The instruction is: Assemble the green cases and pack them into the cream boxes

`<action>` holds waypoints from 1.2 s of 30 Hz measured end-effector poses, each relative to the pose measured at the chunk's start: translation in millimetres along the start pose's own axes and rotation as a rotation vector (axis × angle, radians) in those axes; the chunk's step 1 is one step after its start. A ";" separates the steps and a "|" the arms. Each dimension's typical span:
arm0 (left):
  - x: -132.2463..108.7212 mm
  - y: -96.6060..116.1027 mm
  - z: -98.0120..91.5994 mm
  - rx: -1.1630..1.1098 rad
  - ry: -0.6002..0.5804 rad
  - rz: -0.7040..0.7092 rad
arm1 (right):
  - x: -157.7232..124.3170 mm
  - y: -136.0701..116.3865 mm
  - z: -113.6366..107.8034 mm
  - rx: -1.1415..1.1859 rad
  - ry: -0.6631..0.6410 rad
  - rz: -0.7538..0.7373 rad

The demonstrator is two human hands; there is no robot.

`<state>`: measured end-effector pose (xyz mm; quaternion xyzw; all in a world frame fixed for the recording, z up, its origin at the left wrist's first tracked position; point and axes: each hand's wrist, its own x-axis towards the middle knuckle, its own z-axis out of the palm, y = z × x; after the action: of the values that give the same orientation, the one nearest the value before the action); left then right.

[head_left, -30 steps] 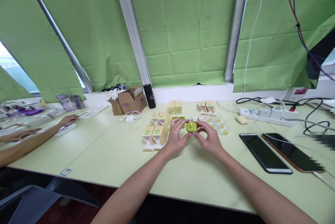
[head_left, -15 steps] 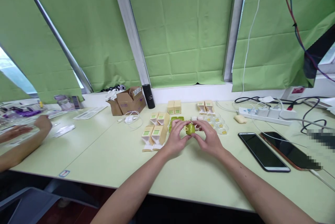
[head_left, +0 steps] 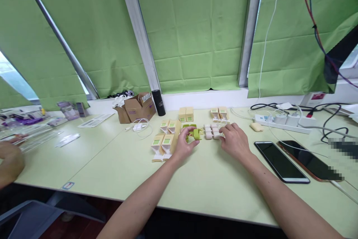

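My left hand (head_left: 183,142) holds a small green case (head_left: 196,134) between thumb and fingers, above the pale green table (head_left: 125,168). To the right, my right hand (head_left: 234,139) reaches over a group of small pale pink cases (head_left: 208,132), its fingertips at their right side; whether it grips one is hidden. More green cases (head_left: 189,126) sit behind my left hand. Open cardboard boxes with green squares (head_left: 167,141) stand left of my left hand. Two more open boxes (head_left: 219,114) and a closed pair (head_left: 186,114) are farther back.
A brown carton (head_left: 140,107) and black bottle (head_left: 159,103) stand at the back left. Two phones (head_left: 281,162) lie at right, near a power strip (head_left: 285,122) with cables and a cream case (head_left: 256,126). Another person's hand (head_left: 11,160) is at far left.
My right hand has left the green case and moved right. My left hand has shifted slightly left with it. Pale pink cases now show between my hands. The other person's arm has drawn back left.
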<state>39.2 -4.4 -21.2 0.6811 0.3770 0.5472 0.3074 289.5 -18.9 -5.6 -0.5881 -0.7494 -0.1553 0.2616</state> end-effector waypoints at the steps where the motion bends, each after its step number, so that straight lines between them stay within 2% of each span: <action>1: 0.7 -0.8 -0.1 -0.016 0.003 -0.002 | -0.8 -1.2 2.7 -0.014 -0.016 -0.015; 7: 2.6 -3.6 0.6 -0.113 0.002 -0.035 | -3.5 -7.8 23.4 -0.063 -0.019 -0.112; 11: 0.8 -2.9 1.6 -0.133 -0.018 -0.036 | -1.1 -6.8 31.7 -0.078 0.012 -0.113; 23: -1.6 5.1 3.7 -0.137 -0.025 -0.038 | 1.0 -4.7 35.0 -0.100 0.032 -0.102; 27: -1.0 5.9 2.5 -0.118 -0.012 -0.032 | 1.3 -3.9 33.5 -0.043 0.090 -0.064; 31: -0.5 6.9 1.9 -0.121 -0.002 -0.020 | 3.6 -1.5 35.2 0.261 0.223 0.099; 34: -0.6 8.5 2.4 -0.133 0.006 -0.008 | 6.0 -3.6 36.0 0.734 0.302 0.190; 36: -0.6 9.6 2.9 -0.145 0.008 -0.001 | 6.2 -8.9 33.8 1.097 0.260 0.243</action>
<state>43.7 -9.9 -14.2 0.6549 0.3379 0.5755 0.3546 272.9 2.0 -28.9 -0.4244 -0.6089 0.2160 0.6344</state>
